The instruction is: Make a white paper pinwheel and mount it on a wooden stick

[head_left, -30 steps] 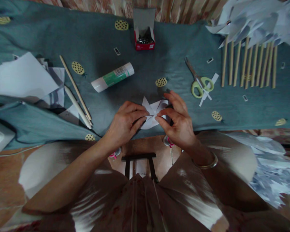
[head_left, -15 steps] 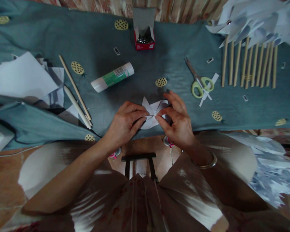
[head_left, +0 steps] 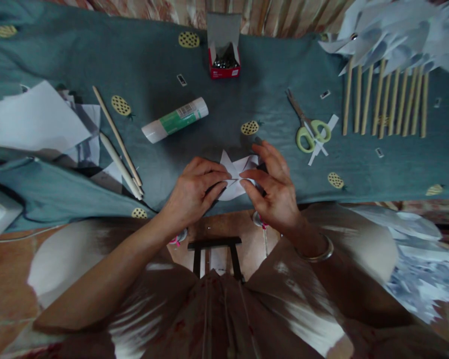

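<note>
- Slightly leftward since the earlier frame, the right hand (head_left: 279,192) has shifted, its forefinger reaching further over the folded paper (head_left: 232,190); the left hand (head_left: 192,187) holds its place.
- Folded paper lies between the two hands, blades spread, one point standing toward the far side.
- Left fingers pinch its left part; right thumb and forefinger touch its centre, tips close together, though I cannot tell whether they grip.
- Red box (head_left: 225,73) stands beyond the paper, lid raised, small dark shiny pieces inside.
- Tube with a green label (head_left: 175,119) lies on its side, contents hidden.
- Near edge of the cloth-covered worktop (head_left: 269,65) runs just below the paper.
- Patterned cloth stretches from the paper to the red box, the tube on its left, scissors (head_left: 304,118) over paper strips on its right.
- Sticks (head_left: 115,134) and paper sheets (head_left: 37,119) flank the far left; stick-mounted pinwheels (head_left: 389,40) fill the upper right.
</note>
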`<state>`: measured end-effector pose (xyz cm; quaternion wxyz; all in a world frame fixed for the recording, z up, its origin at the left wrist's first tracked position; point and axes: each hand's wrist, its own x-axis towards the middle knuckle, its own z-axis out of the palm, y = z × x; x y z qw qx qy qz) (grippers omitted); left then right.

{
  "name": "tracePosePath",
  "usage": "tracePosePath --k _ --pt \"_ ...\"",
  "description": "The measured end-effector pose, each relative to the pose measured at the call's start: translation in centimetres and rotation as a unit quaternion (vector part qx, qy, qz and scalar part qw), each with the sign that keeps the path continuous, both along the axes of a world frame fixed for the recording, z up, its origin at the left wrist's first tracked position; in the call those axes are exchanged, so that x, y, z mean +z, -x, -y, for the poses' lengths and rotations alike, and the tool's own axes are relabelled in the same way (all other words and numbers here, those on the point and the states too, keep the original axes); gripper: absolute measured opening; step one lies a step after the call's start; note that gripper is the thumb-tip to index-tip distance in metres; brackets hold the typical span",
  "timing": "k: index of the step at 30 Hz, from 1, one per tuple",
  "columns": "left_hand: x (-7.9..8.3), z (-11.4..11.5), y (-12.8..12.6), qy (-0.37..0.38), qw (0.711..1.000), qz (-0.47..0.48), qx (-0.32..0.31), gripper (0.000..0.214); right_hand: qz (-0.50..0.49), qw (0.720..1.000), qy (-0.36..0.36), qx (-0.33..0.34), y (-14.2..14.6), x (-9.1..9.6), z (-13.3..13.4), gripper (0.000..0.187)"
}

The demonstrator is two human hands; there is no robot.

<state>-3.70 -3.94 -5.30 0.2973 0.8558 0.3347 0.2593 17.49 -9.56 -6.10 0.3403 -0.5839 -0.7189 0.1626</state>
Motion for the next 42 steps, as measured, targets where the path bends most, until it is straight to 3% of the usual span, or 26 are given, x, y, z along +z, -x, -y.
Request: tracePosePath --k 8,15,18,23,28,42 --pt "0.1 0.1 0.0 0.005 1.000 0.001 0.004 0.021 0.045 0.999 -0.025 0.008 0.1 0.1 0.4 0.016" --pt "0.0 0.0 0.0 0.002 1.000 0.008 0.001 0.020 0.092 0.993 -0.068 0.031 0.5 -0.1 1.5 0.032" --pt "0.2 0.1 -0.1 0.011 1.000 -0.002 0.005 0.022 0.105 0.993 -0.051 0.027 0.8 -0.2 1.8 0.037" --pt "0.5 0.5 -0.6 0.019 1.000 -0.006 -0.002 0.025 0.101 0.994 -0.034 0.008 1.0 -0.5 1.8 0.042" --pt "0.3 0.6 -1.0 -0.014 0.999 0.003 -0.039 0.023 0.095 0.992 -0.079 0.031 0.2 -0.7 1.7 0.042" --pt "0.8 0.2 -1.3 -0.030 0.996 -0.052 -0.059 0.027 0.082 0.993 -0.064 0.048 -0.3 -0.3 1.7 0.043"
